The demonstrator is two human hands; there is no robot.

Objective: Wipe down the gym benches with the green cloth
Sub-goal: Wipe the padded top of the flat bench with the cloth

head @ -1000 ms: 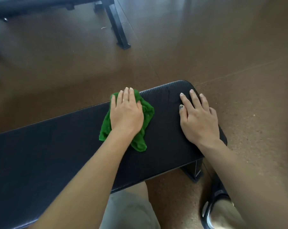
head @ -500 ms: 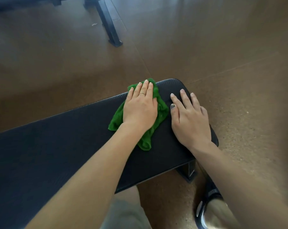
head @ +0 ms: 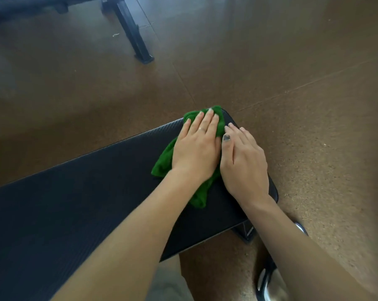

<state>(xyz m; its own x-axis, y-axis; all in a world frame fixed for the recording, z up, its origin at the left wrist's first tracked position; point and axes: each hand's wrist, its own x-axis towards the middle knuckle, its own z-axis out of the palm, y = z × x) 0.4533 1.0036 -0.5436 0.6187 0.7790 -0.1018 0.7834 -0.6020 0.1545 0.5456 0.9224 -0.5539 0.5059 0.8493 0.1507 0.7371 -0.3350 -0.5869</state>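
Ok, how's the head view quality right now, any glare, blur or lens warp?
Head view: hands and green cloth fairly sharp on the black bench; soft glare on the floor at top; corners darken; wide-angle warp bends the floor seams; the second bench looks blurry.

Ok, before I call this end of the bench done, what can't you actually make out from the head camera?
- Bench surface under the green cloth and both hands: covered, cleanliness unknown.
- Cloth's middle: hidden by the left hand.
- Bench's left stretch: cut off by the frame edge.
- Bench leg: mostly hidden under the pad.
- Second bench, top left: only its leg shows clearly.
- Right hand: overlaps the cloth's edge.
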